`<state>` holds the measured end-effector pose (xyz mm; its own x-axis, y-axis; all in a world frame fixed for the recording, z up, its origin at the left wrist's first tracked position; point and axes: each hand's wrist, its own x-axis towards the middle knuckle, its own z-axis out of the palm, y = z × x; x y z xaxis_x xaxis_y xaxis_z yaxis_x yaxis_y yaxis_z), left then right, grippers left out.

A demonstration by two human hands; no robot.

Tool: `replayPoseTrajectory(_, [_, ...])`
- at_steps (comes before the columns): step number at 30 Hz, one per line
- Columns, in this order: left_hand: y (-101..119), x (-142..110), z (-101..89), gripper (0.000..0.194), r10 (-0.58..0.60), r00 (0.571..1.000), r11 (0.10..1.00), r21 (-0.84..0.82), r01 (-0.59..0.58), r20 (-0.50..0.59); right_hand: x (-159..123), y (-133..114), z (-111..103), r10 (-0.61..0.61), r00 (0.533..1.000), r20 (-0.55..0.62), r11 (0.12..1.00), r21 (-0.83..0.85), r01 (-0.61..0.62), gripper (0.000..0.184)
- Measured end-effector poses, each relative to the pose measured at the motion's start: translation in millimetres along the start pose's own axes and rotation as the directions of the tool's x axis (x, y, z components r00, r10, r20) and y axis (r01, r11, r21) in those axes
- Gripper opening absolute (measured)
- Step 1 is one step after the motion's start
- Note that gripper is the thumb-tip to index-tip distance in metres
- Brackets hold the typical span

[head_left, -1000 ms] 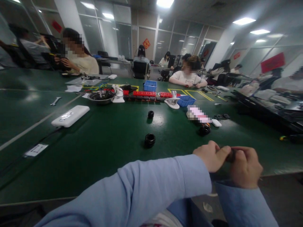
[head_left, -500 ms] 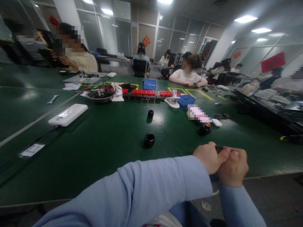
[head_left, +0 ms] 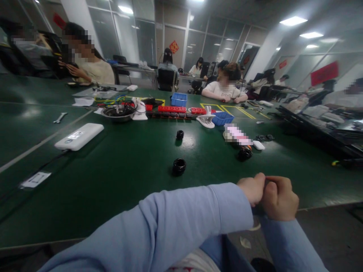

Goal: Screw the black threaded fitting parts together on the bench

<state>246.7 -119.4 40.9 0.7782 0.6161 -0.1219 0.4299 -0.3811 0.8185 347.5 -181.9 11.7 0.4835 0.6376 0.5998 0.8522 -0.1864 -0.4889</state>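
Working close together above the near right edge of the surface (head_left: 127,166), your hands list as follows. Right hand (head_left: 280,200): curled, thumb and fingers closed on a small dark piece (head_left: 266,183), mostly hidden. Left hand (head_left: 251,190): fingertips against the same piece; you cannot tell from here whether they pinch it. Larger black ring (head_left: 179,166): beside your left sleeve (head_left: 193,209), apart from it. Smaller black ring (head_left: 180,135): beyond the larger one. Black coil (head_left: 244,153): beyond your left hand.

Risks: the piece could slip from your fingers and, so near the edge, fall to the floor (head_left: 326,234); a sideways sweep of your left sleeve could knock the larger ring and set it rolling.
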Motion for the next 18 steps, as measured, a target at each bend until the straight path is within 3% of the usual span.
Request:
replayPoseTrajectory(2, [-0.6,-5.3,-0.2,0.046,0.004,0.997,1.0,0.003,-0.004,-0.075,-4.5,-9.2,8.6,0.081,0.99,-0.114,0.997,0.019,-0.079,0.034])
replayPoseTrajectory(4, [-2.7,-9.9,-3.2,0.054,0.011,0.985,1.0,0.018,-0.008,-0.169,-6.1,-18.1,17.6,0.169,0.973,-0.157,0.982,0.11,-0.153,0.033])
replayPoseTrajectory(7, [-7.1,-11.1,-9.9,0.057,0.07,0.963,0.993,0.111,-0.042,-0.26,-3.1,-24.4,26.4,0.28,0.953,-0.114,0.927,0.288,-0.238,0.032])
replayPoseTrajectory(9, [-9.2,-7.6,-13.8,0.057,0.084,0.961,0.988,0.144,-0.047,-0.264,0.5,-22.8,26.2,0.301,0.953,-0.042,0.911,0.308,-0.274,0.035])
replayPoseTrajectory(11, [-10.2,-2.0,-15.8,0.052,0.057,0.973,0.993,0.109,-0.033,-0.225,4.4,-18.0,20.8,0.228,0.973,0.02,0.949,0.218,-0.227,0.038])
replayPoseTrajectory(15, [-9.8,7.8,-12.3,0.035,0.015,0.995,0.999,0.043,-0.011,-0.095,10.9,-9.2,5.3,-0.01,0.994,0.107,0.997,-0.081,0.019,0.042])
replayPoseTrajectory(18, [-8.9,6.8,-6.8,0.035,-0.011,0.993,1.0,0.028,0.014,-0.115,12.0,-11.7,3.5,-0.036,0.989,0.145,0.988,-0.145,0.057,0.04])
